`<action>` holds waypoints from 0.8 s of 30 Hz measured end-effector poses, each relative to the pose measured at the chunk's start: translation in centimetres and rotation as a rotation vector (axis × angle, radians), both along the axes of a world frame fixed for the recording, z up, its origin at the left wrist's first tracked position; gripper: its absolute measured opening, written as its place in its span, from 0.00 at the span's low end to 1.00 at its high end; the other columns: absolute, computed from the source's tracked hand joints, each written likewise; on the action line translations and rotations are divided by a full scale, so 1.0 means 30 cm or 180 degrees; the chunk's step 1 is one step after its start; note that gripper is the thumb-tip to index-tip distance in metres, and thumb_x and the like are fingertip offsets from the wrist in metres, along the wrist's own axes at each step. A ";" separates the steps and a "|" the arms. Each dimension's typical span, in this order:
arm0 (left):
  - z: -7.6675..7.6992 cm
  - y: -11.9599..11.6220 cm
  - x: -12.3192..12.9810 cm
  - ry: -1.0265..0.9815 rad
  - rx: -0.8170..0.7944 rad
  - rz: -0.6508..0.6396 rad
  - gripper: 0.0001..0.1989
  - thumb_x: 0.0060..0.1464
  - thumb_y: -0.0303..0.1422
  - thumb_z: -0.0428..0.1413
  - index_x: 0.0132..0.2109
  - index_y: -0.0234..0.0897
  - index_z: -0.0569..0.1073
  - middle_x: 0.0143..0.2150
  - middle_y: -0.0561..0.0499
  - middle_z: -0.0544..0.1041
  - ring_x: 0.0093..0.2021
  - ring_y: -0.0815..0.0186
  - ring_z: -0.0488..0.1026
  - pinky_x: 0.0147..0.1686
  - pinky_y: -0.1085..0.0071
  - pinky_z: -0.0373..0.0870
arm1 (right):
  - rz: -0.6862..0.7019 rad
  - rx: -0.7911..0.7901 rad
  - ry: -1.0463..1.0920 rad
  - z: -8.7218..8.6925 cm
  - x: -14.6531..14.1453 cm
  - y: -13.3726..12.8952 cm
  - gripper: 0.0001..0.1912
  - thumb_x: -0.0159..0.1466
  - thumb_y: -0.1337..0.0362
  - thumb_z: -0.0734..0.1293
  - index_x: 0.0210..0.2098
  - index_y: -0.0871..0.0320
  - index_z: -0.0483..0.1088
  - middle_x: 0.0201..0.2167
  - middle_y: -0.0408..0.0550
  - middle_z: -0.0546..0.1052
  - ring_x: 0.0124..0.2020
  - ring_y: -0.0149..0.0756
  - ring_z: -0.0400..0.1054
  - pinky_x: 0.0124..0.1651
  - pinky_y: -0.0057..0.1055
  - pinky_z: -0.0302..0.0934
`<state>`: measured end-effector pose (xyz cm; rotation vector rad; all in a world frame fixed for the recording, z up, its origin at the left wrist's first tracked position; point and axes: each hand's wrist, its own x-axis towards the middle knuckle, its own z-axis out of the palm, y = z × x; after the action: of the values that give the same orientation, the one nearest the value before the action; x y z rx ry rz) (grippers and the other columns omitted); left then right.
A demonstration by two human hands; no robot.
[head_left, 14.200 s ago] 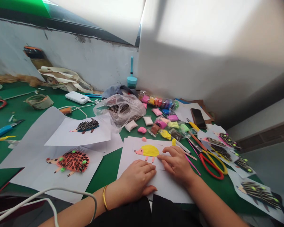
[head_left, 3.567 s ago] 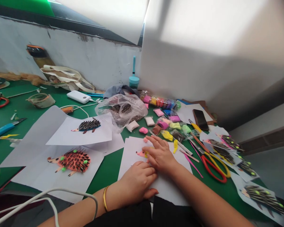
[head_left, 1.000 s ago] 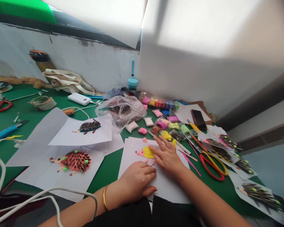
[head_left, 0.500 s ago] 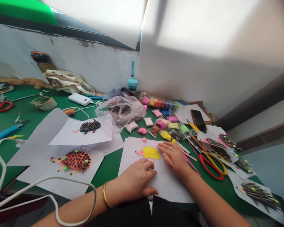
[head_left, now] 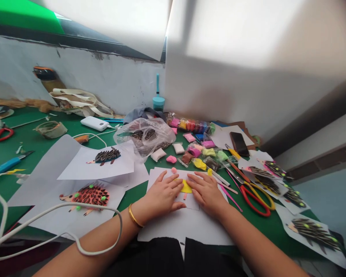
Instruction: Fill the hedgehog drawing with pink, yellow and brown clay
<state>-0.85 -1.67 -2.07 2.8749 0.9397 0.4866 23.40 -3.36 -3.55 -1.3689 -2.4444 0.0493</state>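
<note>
A yellow clay hedgehog body (head_left: 186,187) lies flat on a white sheet of paper (head_left: 187,227) in front of me. My left hand (head_left: 165,192) rests over its left side with fingers stretched out, hiding the pink head. On the other side, my right hand (head_left: 207,191) lies flat with its fingertips at the yellow clay's right edge. One small pink leg (head_left: 185,196) shows below the body. Just beyond my left fingers sits a little pink clay ball (head_left: 173,170).
Bagged clay pieces (head_left: 209,152) and a plastic bag of seeds (head_left: 145,136) lie beyond the paper. Scissors (head_left: 255,198) are to the right, near finished hedgehog pictures (head_left: 313,232). A white cable (head_left: 98,252) loops over my left forearm. A phone (head_left: 239,144) lies far right.
My left hand has moved up and forward from below the hedgehog onto its head and left side. My right hand has shifted slightly left to the clay's edge. The view has turned slightly.
</note>
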 end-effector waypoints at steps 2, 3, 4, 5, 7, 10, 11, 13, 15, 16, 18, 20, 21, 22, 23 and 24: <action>0.016 0.005 0.008 -0.0137 -0.0140 0.0039 0.26 0.60 0.52 0.52 0.56 0.39 0.72 0.58 0.45 0.74 0.64 0.55 0.64 0.67 0.52 0.40 | -0.0033 -0.0012 0.0102 0.000 0.006 0.005 0.19 0.69 0.63 0.59 0.57 0.49 0.70 0.63 0.43 0.68 0.64 0.49 0.56 0.61 0.53 0.51; 0.025 0.010 0.011 -0.0204 -0.0222 0.0062 0.24 0.60 0.52 0.52 0.53 0.40 0.73 0.57 0.45 0.75 0.62 0.55 0.65 0.67 0.52 0.42 | -0.0061 -0.0007 0.0175 0.001 0.010 0.008 0.20 0.69 0.63 0.58 0.57 0.50 0.70 0.63 0.44 0.68 0.64 0.48 0.56 0.61 0.52 0.52; 0.032 0.015 0.014 -0.0256 -0.0302 0.0080 0.22 0.61 0.51 0.51 0.51 0.40 0.74 0.55 0.46 0.76 0.61 0.56 0.66 0.66 0.53 0.46 | -0.0089 0.0003 0.0246 0.002 0.012 0.010 0.20 0.69 0.64 0.58 0.58 0.50 0.70 0.63 0.44 0.68 0.64 0.48 0.56 0.61 0.51 0.52; 0.038 0.020 0.016 -0.0289 -0.0368 0.0091 0.21 0.62 0.50 0.51 0.50 0.41 0.75 0.54 0.46 0.76 0.60 0.56 0.67 0.64 0.54 0.49 | -0.0108 0.0013 0.0298 0.004 0.014 0.011 0.20 0.69 0.64 0.58 0.58 0.50 0.69 0.63 0.45 0.68 0.64 0.47 0.56 0.61 0.50 0.53; 0.040 0.029 0.017 -0.0319 -0.0427 0.0092 0.19 0.62 0.48 0.51 0.49 0.41 0.76 0.53 0.47 0.76 0.59 0.57 0.67 0.62 0.56 0.53 | -0.0091 0.0025 0.0309 0.006 0.012 0.011 0.20 0.69 0.64 0.58 0.59 0.49 0.69 0.62 0.45 0.68 0.64 0.47 0.55 0.62 0.51 0.53; 0.029 0.037 0.018 -0.0307 -0.0342 0.0129 0.18 0.62 0.48 0.51 0.49 0.42 0.76 0.55 0.47 0.74 0.62 0.54 0.63 0.62 0.54 0.52 | 0.0000 -0.0003 0.0191 0.006 0.000 0.009 0.19 0.68 0.64 0.60 0.56 0.45 0.72 0.63 0.43 0.68 0.64 0.49 0.55 0.61 0.54 0.51; 0.025 0.038 0.018 -0.0295 -0.0307 0.0140 0.18 0.62 0.48 0.52 0.49 0.42 0.75 0.56 0.47 0.74 0.63 0.53 0.62 0.63 0.53 0.50 | 0.0008 -0.0013 0.0170 0.006 -0.003 0.009 0.18 0.68 0.64 0.60 0.55 0.45 0.72 0.63 0.43 0.68 0.64 0.50 0.55 0.61 0.55 0.51; 0.019 0.039 0.018 -0.0262 -0.0278 0.0136 0.18 0.62 0.48 0.52 0.49 0.42 0.75 0.57 0.47 0.74 0.64 0.53 0.61 0.64 0.52 0.48 | -0.0005 -0.0031 0.0196 0.004 -0.005 0.010 0.18 0.68 0.64 0.60 0.54 0.45 0.73 0.62 0.43 0.68 0.64 0.50 0.56 0.61 0.55 0.51; 0.018 0.041 0.020 -0.0220 -0.0310 0.0111 0.18 0.62 0.47 0.52 0.50 0.42 0.74 0.56 0.47 0.75 0.64 0.53 0.61 0.65 0.50 0.47 | -0.0037 -0.0021 0.0307 0.004 0.001 0.012 0.18 0.68 0.64 0.60 0.53 0.47 0.74 0.61 0.44 0.69 0.63 0.49 0.56 0.62 0.54 0.51; 0.020 0.043 0.020 -0.0210 -0.0337 0.0116 0.19 0.62 0.47 0.52 0.52 0.42 0.73 0.55 0.47 0.75 0.64 0.52 0.62 0.65 0.50 0.47 | -0.0051 -0.0011 0.0376 0.005 0.006 0.013 0.18 0.68 0.64 0.60 0.53 0.47 0.74 0.61 0.44 0.70 0.63 0.49 0.57 0.62 0.53 0.52; 0.024 0.046 0.019 -0.0224 -0.0408 0.0141 0.22 0.62 0.47 0.51 0.57 0.40 0.70 0.56 0.43 0.74 0.64 0.52 0.62 0.64 0.49 0.49 | -0.0076 0.0015 0.0499 0.007 0.015 0.014 0.17 0.68 0.65 0.60 0.51 0.47 0.75 0.60 0.44 0.71 0.63 0.48 0.57 0.62 0.52 0.52; 0.028 0.049 0.015 -0.0322 -0.0517 0.0148 0.25 0.63 0.46 0.50 0.61 0.38 0.66 0.58 0.40 0.73 0.63 0.52 0.63 0.63 0.50 0.53 | -0.0077 0.0019 0.0550 0.010 0.021 0.013 0.16 0.67 0.65 0.61 0.49 0.47 0.77 0.58 0.43 0.73 0.62 0.48 0.58 0.62 0.52 0.52; 0.028 0.051 0.012 -0.0411 -0.0594 0.0133 0.25 0.64 0.45 0.49 0.63 0.38 0.65 0.59 0.40 0.72 0.62 0.53 0.65 0.62 0.51 0.55 | -0.0066 0.0013 0.0550 0.011 0.021 0.013 0.16 0.67 0.64 0.61 0.48 0.47 0.77 0.58 0.43 0.73 0.62 0.48 0.58 0.62 0.52 0.52; 0.029 0.053 0.008 -0.0532 -0.0679 0.0115 0.24 0.64 0.43 0.48 0.63 0.38 0.64 0.59 0.41 0.73 0.61 0.54 0.66 0.61 0.53 0.57 | -0.0053 0.0004 0.0543 0.012 0.021 0.012 0.16 0.67 0.64 0.61 0.47 0.46 0.77 0.58 0.43 0.73 0.62 0.48 0.59 0.62 0.52 0.52; 0.028 0.055 0.003 -0.0693 -0.0775 0.0112 0.23 0.65 0.42 0.47 0.63 0.38 0.64 0.58 0.42 0.73 0.60 0.55 0.68 0.61 0.54 0.59 | -0.0041 -0.0009 0.0537 0.012 0.020 0.011 0.15 0.67 0.64 0.61 0.47 0.46 0.77 0.57 0.43 0.74 0.62 0.48 0.59 0.62 0.52 0.52; 0.027 0.057 -0.002 -0.0903 -0.0873 0.0141 0.22 0.66 0.40 0.47 0.63 0.39 0.65 0.58 0.43 0.74 0.59 0.56 0.69 0.60 0.55 0.60 | -0.0032 -0.0026 0.0538 0.013 0.020 0.011 0.15 0.66 0.64 0.61 0.47 0.46 0.77 0.57 0.42 0.74 0.62 0.48 0.60 0.61 0.52 0.53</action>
<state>-0.91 0.05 -1.26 2.4660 0.9396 0.6879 23.99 -3.04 -3.17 -1.3235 -2.2999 0.1660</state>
